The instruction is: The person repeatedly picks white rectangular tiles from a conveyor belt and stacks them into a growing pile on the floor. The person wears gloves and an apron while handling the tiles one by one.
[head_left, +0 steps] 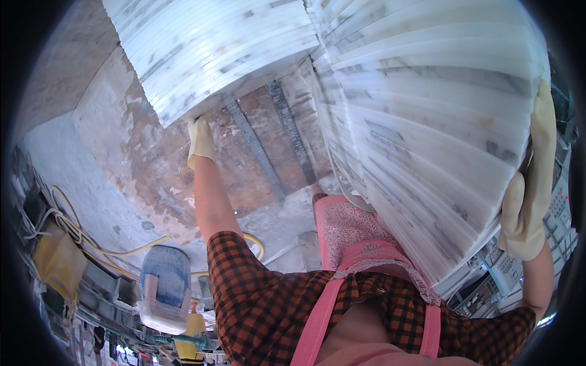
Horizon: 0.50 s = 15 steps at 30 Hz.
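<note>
Two ribbed sheets of white, grey-veined strips that look like marble fill the upper part of the view. My right hand [530, 201], in a cream rubber glove, is closed over the outer edge of the larger right sheet [421, 128], thumb apart from the fingers. That sheet stands tilted close against my body. My left hand [200, 139], gloved alike, touches the near lower corner of the left sheet [226, 49]; its fingertips are mostly hidden at that edge.
Beneath the sheets lies a stained brown and grey surface [165, 152] with two dark metal bars [287, 122] across it. A yellow hose [104, 250], a blue plastic chair [165, 277] and a yellow container [60, 259] stand at the left. Grey racks or equipment [513, 268] sit at the right.
</note>
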Available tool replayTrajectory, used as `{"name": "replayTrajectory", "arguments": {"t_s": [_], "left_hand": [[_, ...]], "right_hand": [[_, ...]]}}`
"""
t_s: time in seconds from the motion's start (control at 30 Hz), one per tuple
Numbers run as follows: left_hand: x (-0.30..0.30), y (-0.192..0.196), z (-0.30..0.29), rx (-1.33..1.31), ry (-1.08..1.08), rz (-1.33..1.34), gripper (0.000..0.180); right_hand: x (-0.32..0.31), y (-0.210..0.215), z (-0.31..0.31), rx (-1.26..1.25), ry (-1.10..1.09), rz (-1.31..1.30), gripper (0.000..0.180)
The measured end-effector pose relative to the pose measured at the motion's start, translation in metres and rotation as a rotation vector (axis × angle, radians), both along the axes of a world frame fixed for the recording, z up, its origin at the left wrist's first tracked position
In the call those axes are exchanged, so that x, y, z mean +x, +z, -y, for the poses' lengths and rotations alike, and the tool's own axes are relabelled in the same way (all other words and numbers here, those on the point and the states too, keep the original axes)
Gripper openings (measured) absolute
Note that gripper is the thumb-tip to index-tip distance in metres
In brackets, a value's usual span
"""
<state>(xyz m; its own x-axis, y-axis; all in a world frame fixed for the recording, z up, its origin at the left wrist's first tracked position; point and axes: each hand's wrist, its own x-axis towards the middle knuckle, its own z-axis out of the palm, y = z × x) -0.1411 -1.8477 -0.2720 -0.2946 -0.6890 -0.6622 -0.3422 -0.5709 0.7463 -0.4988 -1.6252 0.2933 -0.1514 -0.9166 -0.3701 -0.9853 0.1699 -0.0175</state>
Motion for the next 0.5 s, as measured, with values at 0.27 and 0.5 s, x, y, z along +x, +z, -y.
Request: {"name": "replayTrajectory", "arguments": {"t_s": [0.27,0.5], "left_hand": [[-0.013,0.008,-0.008,-0.183,-0.296,0.62,0.039],[0.002,0.105,-0.176,-0.203,-0.548,0.796,0.053]], "right_hand": [[0.016,0.006,0.01,-0.037,-0.001,0.003,0.057],[0.025,0.003,0.006,-0.374,0.11,0.104,0.051]]}}
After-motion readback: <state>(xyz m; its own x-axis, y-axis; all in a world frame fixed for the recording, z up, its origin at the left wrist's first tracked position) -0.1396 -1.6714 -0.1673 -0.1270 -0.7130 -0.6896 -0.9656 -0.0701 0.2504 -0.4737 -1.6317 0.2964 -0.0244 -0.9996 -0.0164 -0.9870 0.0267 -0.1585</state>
